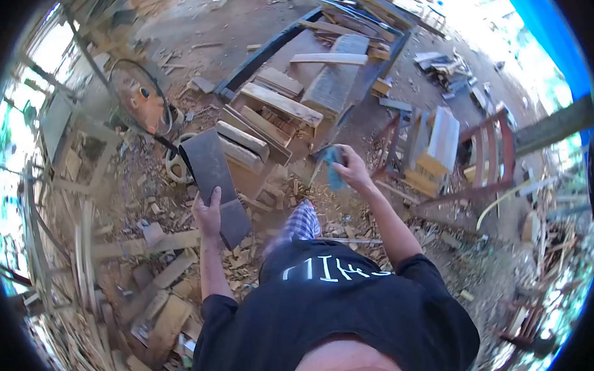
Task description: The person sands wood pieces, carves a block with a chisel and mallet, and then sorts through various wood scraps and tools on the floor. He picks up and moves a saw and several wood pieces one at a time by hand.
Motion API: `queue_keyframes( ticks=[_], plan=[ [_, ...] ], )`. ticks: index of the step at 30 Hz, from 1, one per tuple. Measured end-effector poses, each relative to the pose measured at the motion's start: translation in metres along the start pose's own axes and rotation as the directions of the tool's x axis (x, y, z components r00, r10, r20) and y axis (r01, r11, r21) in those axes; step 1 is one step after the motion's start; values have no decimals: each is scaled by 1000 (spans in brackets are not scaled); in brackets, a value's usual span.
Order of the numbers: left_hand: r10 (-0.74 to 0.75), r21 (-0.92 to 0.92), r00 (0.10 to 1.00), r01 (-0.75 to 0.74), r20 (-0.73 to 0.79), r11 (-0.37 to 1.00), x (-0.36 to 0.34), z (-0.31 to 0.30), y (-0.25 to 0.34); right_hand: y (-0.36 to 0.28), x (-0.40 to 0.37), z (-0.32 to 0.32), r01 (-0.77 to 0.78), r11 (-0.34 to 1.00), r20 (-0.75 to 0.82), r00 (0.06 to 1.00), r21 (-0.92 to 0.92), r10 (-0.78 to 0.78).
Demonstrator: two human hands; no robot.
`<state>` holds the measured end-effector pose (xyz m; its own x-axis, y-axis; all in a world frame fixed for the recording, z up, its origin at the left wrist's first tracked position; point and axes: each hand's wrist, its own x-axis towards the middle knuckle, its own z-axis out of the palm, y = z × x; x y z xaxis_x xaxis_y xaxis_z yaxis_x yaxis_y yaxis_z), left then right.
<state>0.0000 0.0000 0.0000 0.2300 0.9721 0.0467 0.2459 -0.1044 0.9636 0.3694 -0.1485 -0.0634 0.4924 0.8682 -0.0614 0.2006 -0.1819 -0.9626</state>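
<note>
My left hand [208, 211] grips a long dark, flat strip [208, 172], thumb on its face; the strip bends over at its top end and hangs down to the lower right. My right hand [354, 170] is closed on a crumpled blue-green cloth [334, 170], held out ahead of my body to the right. The two hands are well apart. Between them and farther forward lie stacked wooden boards [281, 104]. Part of what the cloth covers is hidden.
A round wheel-like frame [140, 96] stands at left, beside an orange part. Timber blocks [439, 141] sit at right near a reddish wooden frame [492, 152]. Wood scraps [171, 321] and chips cover the ground around my feet. A thick beam [556, 125] juts in from the right.
</note>
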Motion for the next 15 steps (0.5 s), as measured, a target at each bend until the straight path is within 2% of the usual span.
queue_keyframes(
  ticks=[2, 3, 5, 7, 9, 10, 11, 13, 15],
  plan=[
    [-23, -53, 993, 17, -119, 998, -23, 0, 9, -26, 20, 18, 29, 1000, 114, 993, -2, -28],
    [-94, -92, 986, 82, -140, 992, 5, 23, -12, -30, 71, 21, -4, 998, 160, 987, -58, 13],
    [-68, -113, 969, 42, -236, 993, 15, 18, -25, -50, 118, 52, 136, 983, 254, 962, -121, -102],
    [-115, -78, 960, 98, -256, 992, 17, 14, -14, -62, 158, 81, 174, 977, 310, 942, -124, -128],
    [-150, -6, 930, 158, -335, 987, 13, 18, 3, -68, 188, 107, 173, 974, 433, 897, -149, -93],
    [-249, 75, 903, 292, -350, 954, 10, 16, 19, -65, 201, 124, 86, 987, 466, 885, -134, -14],
    [-255, 87, 894, 306, -369, 948, 8, 17, 19, -60, 212, 139, 81, 989, 487, 874, -120, -13],
    [-222, 4, 889, 244, -400, 970, 2, 15, 19, -39, 234, 173, 139, 978, 513, 857, -154, -41],
    [-207, 99, 877, 275, -433, 956, -3, 18, 29, -24, 246, 196, 172, 971, 526, 849, -166, -61]
  ],
)
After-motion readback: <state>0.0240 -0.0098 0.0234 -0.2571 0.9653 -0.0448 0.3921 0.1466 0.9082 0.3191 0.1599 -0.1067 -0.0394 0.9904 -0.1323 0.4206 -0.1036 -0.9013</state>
